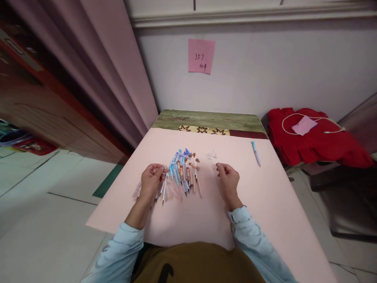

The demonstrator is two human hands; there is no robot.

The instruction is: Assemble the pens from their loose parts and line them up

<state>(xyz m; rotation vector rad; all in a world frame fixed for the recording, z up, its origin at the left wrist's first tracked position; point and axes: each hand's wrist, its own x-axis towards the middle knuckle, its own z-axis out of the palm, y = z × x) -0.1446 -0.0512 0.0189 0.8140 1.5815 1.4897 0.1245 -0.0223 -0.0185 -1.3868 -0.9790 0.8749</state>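
Observation:
A heap of pen parts (184, 171), blue and brown barrels with thin refills, lies in the middle of the pink table top (265, 196). My left hand (151, 179) rests at the heap's left edge, fingers curled and pinched on a thin pen part. My right hand (227, 179) is just right of the heap, fingers pinched together on something tiny that I cannot make out, beside a small cluster of clear springs (211, 156). A single assembled blue pen (256, 153) lies apart at the far right.
A wall with a pink sticky note (201, 56) stands behind the table. Pink curtain (118, 67) hangs at the left. Red cloth with a white cable (315, 135) lies on a seat to the right. Tiled floor surrounds the table.

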